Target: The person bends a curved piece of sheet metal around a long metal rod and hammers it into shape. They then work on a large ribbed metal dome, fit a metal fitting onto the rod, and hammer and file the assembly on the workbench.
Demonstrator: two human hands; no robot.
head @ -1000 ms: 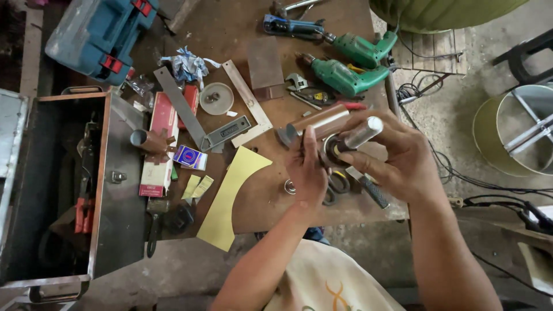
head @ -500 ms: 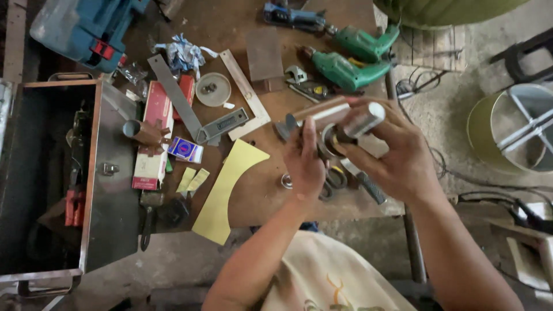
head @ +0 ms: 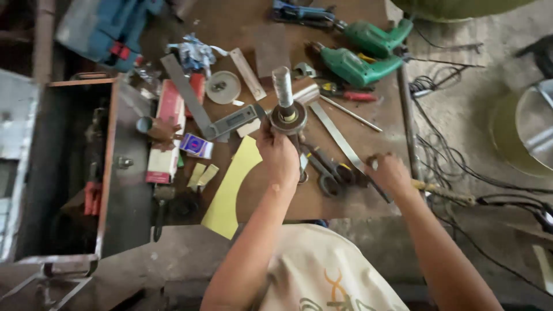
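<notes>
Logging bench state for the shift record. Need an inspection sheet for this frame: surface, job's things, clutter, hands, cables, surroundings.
Surface: brown workbench, crowded, worn.
Job's things: threaded bolt with stacked washers, held upright.
Clutter: two green drills, caliper, steel ruler, pliers, yellow sheet, small boxes.
Hands: left hand grips the bolt assembly; right hand rests on tools at the bench edge.
Cables: black cords tangled on the floor at right.
Surroundings: open metal toolbox at left; blue tool case at top left.

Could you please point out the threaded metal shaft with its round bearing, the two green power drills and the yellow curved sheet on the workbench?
Threaded metal shaft with round bearing [head: 283,95]: head view, on the shaft.
Green power drills [head: 351,64]: head view, nearer drill's body.
Yellow curved sheet [head: 233,187]: head view, its middle.
</notes>
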